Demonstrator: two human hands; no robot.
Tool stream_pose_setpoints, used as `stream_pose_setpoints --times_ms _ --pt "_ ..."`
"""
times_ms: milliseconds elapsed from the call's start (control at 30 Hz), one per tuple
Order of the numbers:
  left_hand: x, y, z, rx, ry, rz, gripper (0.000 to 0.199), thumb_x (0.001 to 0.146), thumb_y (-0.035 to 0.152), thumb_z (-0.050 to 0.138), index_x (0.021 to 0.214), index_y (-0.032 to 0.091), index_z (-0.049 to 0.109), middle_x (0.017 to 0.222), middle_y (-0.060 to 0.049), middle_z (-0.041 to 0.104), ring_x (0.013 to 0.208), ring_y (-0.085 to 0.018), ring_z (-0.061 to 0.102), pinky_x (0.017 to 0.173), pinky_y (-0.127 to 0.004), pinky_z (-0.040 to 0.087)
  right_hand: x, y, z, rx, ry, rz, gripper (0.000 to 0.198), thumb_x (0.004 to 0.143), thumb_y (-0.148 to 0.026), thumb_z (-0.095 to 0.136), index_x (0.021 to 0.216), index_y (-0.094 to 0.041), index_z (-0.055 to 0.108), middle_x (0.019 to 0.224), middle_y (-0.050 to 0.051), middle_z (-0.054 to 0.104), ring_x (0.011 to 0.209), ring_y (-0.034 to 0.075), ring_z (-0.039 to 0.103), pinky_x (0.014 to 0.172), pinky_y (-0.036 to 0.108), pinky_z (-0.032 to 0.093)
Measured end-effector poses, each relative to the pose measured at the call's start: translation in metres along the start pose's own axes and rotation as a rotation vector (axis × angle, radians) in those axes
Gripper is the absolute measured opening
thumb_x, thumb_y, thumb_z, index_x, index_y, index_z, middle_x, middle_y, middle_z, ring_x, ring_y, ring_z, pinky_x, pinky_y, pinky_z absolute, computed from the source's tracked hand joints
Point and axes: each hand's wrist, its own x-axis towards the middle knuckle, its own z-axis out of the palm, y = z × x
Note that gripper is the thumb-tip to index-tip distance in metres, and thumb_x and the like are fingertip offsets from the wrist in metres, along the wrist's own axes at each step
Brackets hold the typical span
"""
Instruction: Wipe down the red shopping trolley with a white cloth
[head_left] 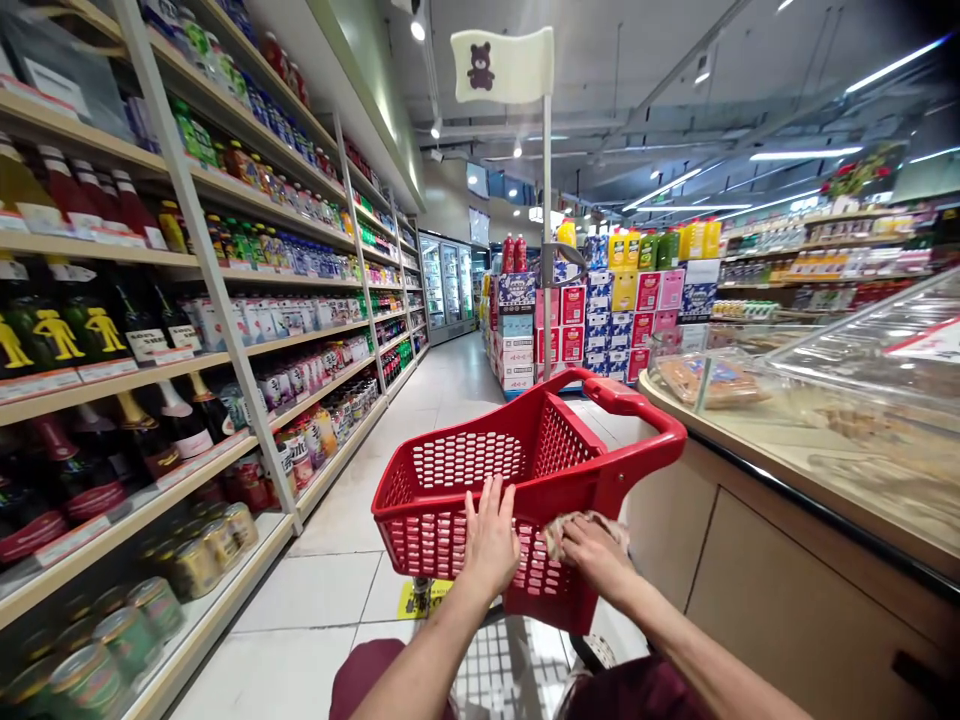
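Note:
A small red plastic shopping cart (480, 500) with a perforated basket stands side-on in front of me, its curved handle (637, 410) to the right. Flat against the basket's near side rests my left hand (491, 540), fingers stretched out just below and over the rim. My right hand (596, 555) presses a crumpled beige cloth (615, 530) to the side panel near the handle end. Part of the cloth is hidden under the fingers. A pole (547, 180) rises behind the cart, topped by a cream flag (502, 65) with a bear on it.
Shelves of bottles and cans (300, 270) line the left side. A counter (750, 440) with packaged food (709, 378) stands close on the right. Stacked drink boxes (574, 325) are ahead, and glass-door fridges (448, 280) farther back. The tiled floor (315, 590) runs between.

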Motion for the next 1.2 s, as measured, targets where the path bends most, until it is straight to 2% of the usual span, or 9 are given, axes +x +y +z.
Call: stream_pose_setpoints --times_ms 67,167,200,300,500,700,933,1100,1200 --pt "0.002 0.0 0.0 0.003 -0.007 -0.002 0.064 0.07 0.01 0.04 0.132 0.016 0.026 0.143 -0.008 0.019 0.132 -0.022 0.011 0.106 -0.049 0.008 -0.001 0.007 -0.013 -0.025 0.1 -0.003 0.024 0.084 -0.017 0.041 0.074 -0.022 0.062 0.078 0.003 0.059 0.076 0.015 0.051 0.072 0.029 0.042" --pt "0.008 0.002 0.0 0.016 -0.006 0.001 0.065 0.07 0.011 0.04 0.133 0.016 0.025 0.144 -0.007 0.018 0.132 -0.022 0.01 0.106 -0.049 0.008 0.019 0.036 -0.046 -0.119 0.329 0.105 0.018 0.082 -0.017 0.045 0.082 -0.021 0.063 0.094 0.007 0.058 0.09 0.018 0.049 0.082 0.034 0.04" --pt "0.01 0.004 0.001 0.021 -0.004 0.008 0.065 0.07 0.012 0.04 0.133 0.016 0.024 0.144 -0.007 0.017 0.132 -0.022 0.009 0.106 -0.049 0.008 0.027 0.045 -0.055 -0.147 0.344 0.136 0.018 0.082 -0.017 0.046 0.083 -0.021 0.063 0.094 0.007 0.058 0.091 0.019 0.048 0.082 0.035 0.039" --pt "0.012 0.01 0.004 0.035 -0.02 0.038 0.067 0.07 0.014 0.04 0.134 0.015 0.023 0.144 -0.006 0.017 0.132 -0.022 0.007 0.107 -0.049 0.007 0.027 0.055 -0.058 -0.149 0.269 0.142 0.019 0.082 -0.018 0.043 0.081 -0.02 0.063 0.09 0.007 0.058 0.087 0.018 0.048 0.081 0.034 0.04" --pt "0.006 0.008 0.01 0.035 -0.065 0.072 0.071 0.068 0.014 0.038 0.136 0.013 0.018 0.144 -0.005 0.015 0.132 -0.021 0.008 0.106 -0.049 0.008 -0.023 0.028 -0.026 -0.017 0.0 -0.024 0.026 0.083 -0.014 0.038 0.071 -0.022 0.06 0.074 0.003 0.057 0.075 0.014 0.05 0.068 0.027 0.043" --pt "0.013 0.01 0.007 0.024 -0.074 0.02 0.072 0.067 0.015 0.038 0.136 0.01 0.017 0.144 -0.007 0.015 0.132 -0.021 0.008 0.106 -0.049 0.006 0.022 0.069 -0.065 -0.135 0.355 0.2 0.016 0.08 -0.019 0.046 0.083 -0.02 0.061 0.087 0.008 0.056 0.091 0.021 0.048 0.079 0.037 0.042" --pt "0.0 0.0 0.016 0.004 -0.046 0.044 0.071 0.067 0.012 0.036 0.135 0.012 0.019 0.144 -0.005 0.013 0.132 -0.019 0.007 0.107 -0.047 0.007 -0.01 0.036 -0.038 -0.014 0.086 0.052 0.022 0.081 -0.013 0.04 0.072 -0.021 0.058 0.078 0.004 0.055 0.082 0.017 0.05 0.071 0.029 0.045" --pt "-0.002 -0.014 0.015 0.018 -0.071 -0.034 0.072 0.066 0.014 0.036 0.136 0.01 0.016 0.144 -0.006 0.012 0.132 -0.02 0.006 0.106 -0.048 0.004 0.012 0.057 -0.057 -0.093 0.359 0.205 0.015 0.079 -0.02 0.048 0.088 -0.022 0.06 0.093 0.008 0.055 0.092 0.021 0.049 0.078 0.036 0.044" --pt "-0.007 -0.018 0.013 0.039 -0.078 -0.043 0.074 0.066 0.013 0.037 0.136 0.01 0.015 0.144 -0.006 0.011 0.133 -0.02 0.003 0.106 -0.048 0.004 0.019 0.05 -0.045 -0.087 0.32 0.21 0.015 0.079 -0.02 0.047 0.086 -0.021 0.061 0.091 0.007 0.056 0.091 0.021 0.049 0.08 0.038 0.043"
